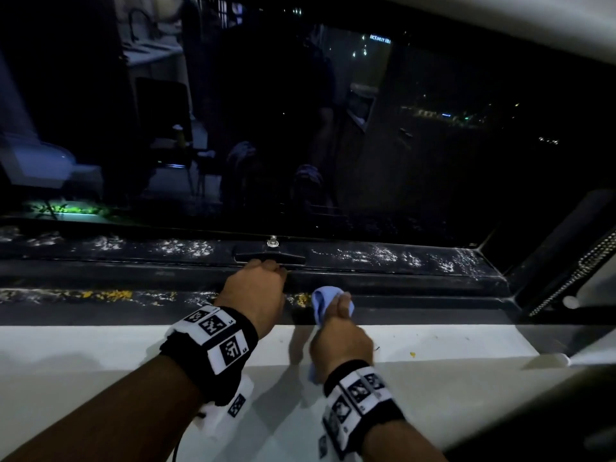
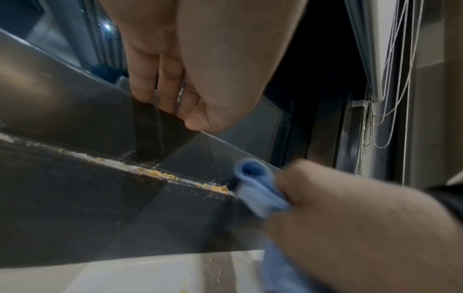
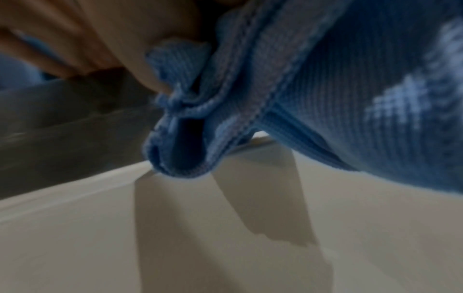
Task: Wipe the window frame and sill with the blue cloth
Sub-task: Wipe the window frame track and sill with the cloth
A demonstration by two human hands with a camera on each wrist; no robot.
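down along the lower middle of the head view, the dark window frame (image 1: 400, 278) has a groove holding white dust and yellow crumbs (image 1: 116, 294), which run from the left up to the cloth. white specks also coat the rail above. a black window handle (image 1: 270, 254) with a metal screw sits at the centre, and a bead chain (image 1: 573, 275) hangs at the right edge. below lies the white sill (image 1: 450, 341), with a few crumbs on its right part. the left hand (image 1: 255, 291) curls its fingers over the frame's edge just under the handle. the right hand (image 1: 340, 338), just right of it, grips the bunched blue cloth (image 1: 321, 301), whose tip presses on the frame groove.
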